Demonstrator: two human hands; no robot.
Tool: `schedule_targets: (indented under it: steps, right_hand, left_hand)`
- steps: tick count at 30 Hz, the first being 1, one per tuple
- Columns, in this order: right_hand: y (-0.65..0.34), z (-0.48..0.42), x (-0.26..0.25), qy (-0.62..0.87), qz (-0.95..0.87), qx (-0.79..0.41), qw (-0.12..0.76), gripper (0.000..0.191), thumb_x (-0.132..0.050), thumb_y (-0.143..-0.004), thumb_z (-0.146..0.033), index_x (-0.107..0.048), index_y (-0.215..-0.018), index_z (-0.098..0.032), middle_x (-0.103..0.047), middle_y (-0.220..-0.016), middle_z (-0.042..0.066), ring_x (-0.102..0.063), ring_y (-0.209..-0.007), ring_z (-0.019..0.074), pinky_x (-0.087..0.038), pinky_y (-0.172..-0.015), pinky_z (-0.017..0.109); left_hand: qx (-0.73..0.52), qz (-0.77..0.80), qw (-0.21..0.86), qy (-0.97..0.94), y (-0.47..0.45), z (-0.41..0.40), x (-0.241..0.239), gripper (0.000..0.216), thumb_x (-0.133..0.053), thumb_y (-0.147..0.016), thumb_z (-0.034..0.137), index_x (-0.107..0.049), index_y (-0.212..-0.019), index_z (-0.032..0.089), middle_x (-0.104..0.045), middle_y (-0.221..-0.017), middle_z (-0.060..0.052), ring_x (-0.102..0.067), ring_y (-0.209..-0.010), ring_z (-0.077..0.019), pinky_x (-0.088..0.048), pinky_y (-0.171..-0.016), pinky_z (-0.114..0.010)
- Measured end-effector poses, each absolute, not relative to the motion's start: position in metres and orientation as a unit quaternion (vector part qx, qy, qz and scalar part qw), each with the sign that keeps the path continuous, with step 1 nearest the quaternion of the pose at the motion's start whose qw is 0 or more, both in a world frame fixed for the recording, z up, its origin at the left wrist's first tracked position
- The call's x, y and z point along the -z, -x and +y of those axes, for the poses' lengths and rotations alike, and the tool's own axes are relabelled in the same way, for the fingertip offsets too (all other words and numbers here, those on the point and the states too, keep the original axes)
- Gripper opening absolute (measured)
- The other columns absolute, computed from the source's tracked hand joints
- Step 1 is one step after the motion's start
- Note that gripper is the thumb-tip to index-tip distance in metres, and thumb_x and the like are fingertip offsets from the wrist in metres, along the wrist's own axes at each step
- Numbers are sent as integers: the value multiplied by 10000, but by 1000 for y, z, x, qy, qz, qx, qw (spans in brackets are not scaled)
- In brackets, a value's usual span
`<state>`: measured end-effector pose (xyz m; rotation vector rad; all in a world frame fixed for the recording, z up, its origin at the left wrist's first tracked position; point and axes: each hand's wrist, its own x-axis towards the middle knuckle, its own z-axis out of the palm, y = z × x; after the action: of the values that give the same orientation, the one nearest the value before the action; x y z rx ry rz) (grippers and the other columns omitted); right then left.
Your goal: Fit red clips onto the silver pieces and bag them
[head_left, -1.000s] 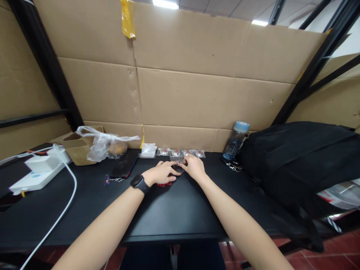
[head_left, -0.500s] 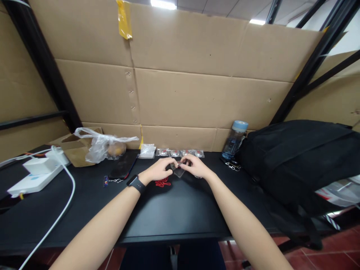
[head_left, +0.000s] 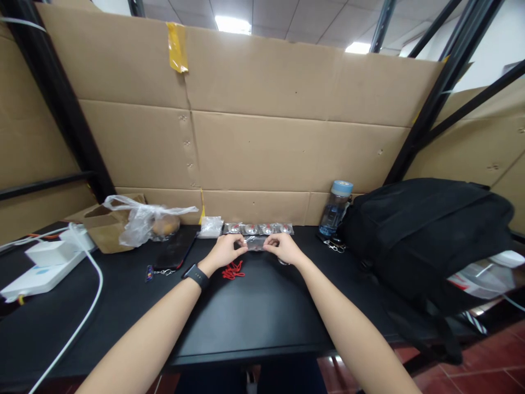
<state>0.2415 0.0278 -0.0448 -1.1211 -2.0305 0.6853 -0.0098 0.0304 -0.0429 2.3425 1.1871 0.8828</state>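
Between my two hands a small clear plastic bag (head_left: 255,243) is stretched out flat. My left hand (head_left: 225,253), below a dark wristwatch (head_left: 197,275), pinches its left edge. The right edge is pinched by my right hand (head_left: 284,248). Just below my left hand lies a tangle of red cords (head_left: 233,270) on the black table. Behind the hands stands a row of several small clear packets (head_left: 268,229) with red and silver round pieces inside. Part of a small round object, mostly hidden, shows under my right hand.
Left of the row sits a stack of clear bags (head_left: 210,227), then a phone (head_left: 175,249), a tied plastic bag (head_left: 141,223), a paper bag (head_left: 107,230) and a white power strip (head_left: 43,268). A water bottle (head_left: 335,208) and black backpack (head_left: 426,235) stand right. Cardboard (head_left: 262,153) walls the back.
My hands have moved apart a little, and the clear bag between them has turned from a tilted position to lie level, pulled flat. The view has shifted slightly upward.
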Motion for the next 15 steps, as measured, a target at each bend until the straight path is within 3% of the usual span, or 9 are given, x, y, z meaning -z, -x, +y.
schedule_targets:
  steps: [3, 7, 11, 15]
  right_hand:
    - [-240, 28, 50, 438, -748, -316, 386, 236, -646, -828, -252, -629, -1051, -175, -729, -710, 13, -660, -622, 152, -470, -619, 231]
    - [-233, 23, 54, 465, -757, -261, 377, 465, -635, -809, -189, -497, -1252, -215, -694, -672, -52, -639, -583, 135, -474, -647, 223]
    - [-228, 21, 53, 479, -791, -184, 335, 302, -576, -848, -159, -622, -1140, -221, -678, -698, -32, -634, -635, 138, -473, -701, 230]
    - [-226, 19, 51, 482, -828, -93, 270, 246, -567, -852, -144, -742, -1009, -220, -689, -958, 60, -636, -937, 193, -465, -876, 285]
  left_hand:
    - [-338, 458, 228, -790, 8, 32, 48, 243, -649, -824, 314, -570, -1038, 230, -765, -869, 6, -717, -842, -194, -483, -841, -314]
    - [-312, 517, 205, -771, 2, 28, 47, 371, -626, -807, 239, -472, -1144, 257, -761, -808, 44, -723, -864, -205, -446, -841, -332]
    - [-263, 519, 149, -799, -1, 25, 46, 233, -550, -852, 209, -572, -1074, 276, -754, -807, 50, -704, -884, -204, -390, -873, -356]
    - [-233, 497, 74, -833, 0, 26, 49, 250, -483, -928, 277, -699, -1050, 310, -738, -967, -9, -627, -1051, -249, -350, -909, -402]
